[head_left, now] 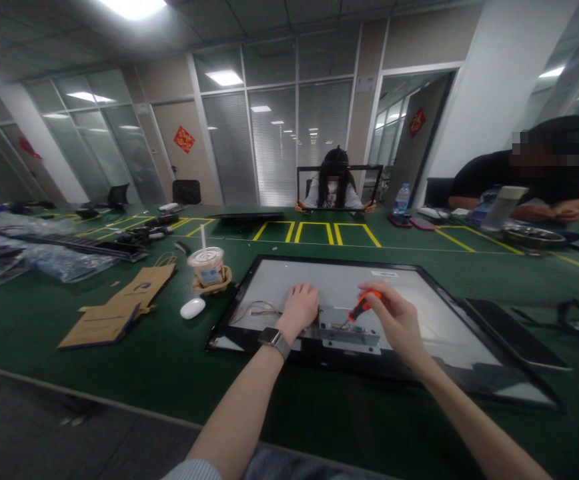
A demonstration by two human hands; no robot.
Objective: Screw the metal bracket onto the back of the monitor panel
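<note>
A large flat screen panel (259,280) with a black frame lies on the green table in front of me. Near its front edge sits a silver metal bracket (352,340). My right hand (394,313) grips an orange and black screwdriver (362,305), its shaft slanting down to the bracket. Just left of the bracket, my left hand (301,308) rests on the panel's pale back with its fingers stretched out and holds nothing. Thin wires (257,310) run across the panel beside that hand. Whether the screwdriver tip sits in a screw is too small to tell.
Left of the panel are a white mouse (192,307), a drink cup (207,267) in a cardboard holder and a brown paper bag (119,307). A dark flat device (514,330) lies to the right. Across the table a person (334,183) holds a black frame; another person (524,167) sits at right.
</note>
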